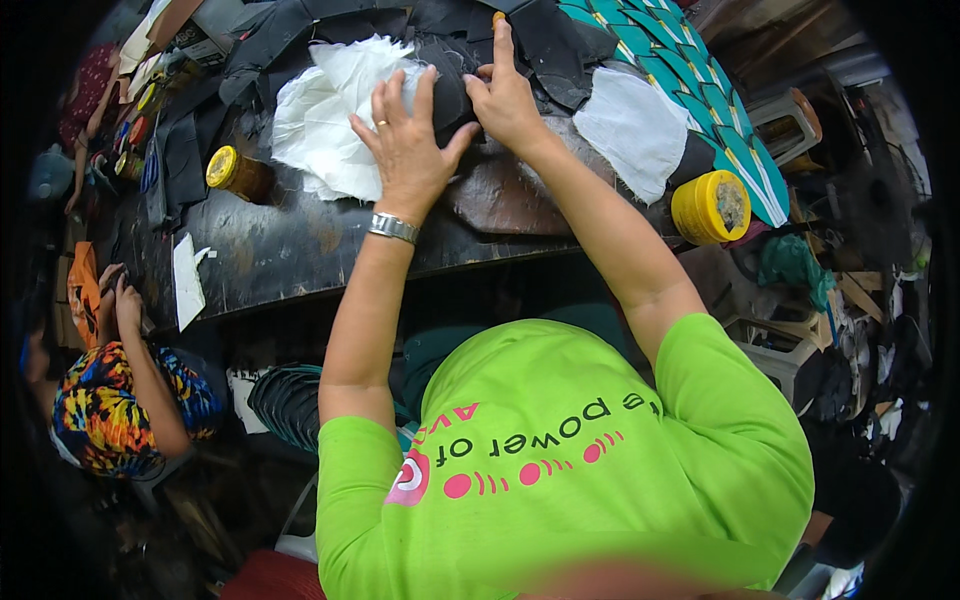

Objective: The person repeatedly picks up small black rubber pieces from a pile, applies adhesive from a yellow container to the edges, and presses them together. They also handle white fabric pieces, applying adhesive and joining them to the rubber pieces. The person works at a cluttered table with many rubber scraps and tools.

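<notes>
Dark worktable: black piece by left fingers, long axis front-to-back

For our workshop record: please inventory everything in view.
Scuffed dark worktable: one, black, upper half
Crumpled white cloth: one, white, centre-left tabletop
Flat white cloth piece: one, white, right tabletop
Thin black sheets: many, black, far tabletop
Overlapping teal pieces: many, teal, upper-right tabletop
Yellow-rimmed jar: one, yellow and brown, left tabletop
Round yellow tub: one, yellow, right tabletop
Brown slab: one, brown, centre tabletop
Torn white scrap: one, white, near-left tabletop
Other people: two, multicoloured and maroon clothing, left
Surrounding clutter: uncounted, mixed, both sides
Printed lime shirt: one, green, lower centre
Metal watch: one, silver, left wrist
Left hand: one, bare, over cloth
Right hand: one, bare, over black sheets
</notes>
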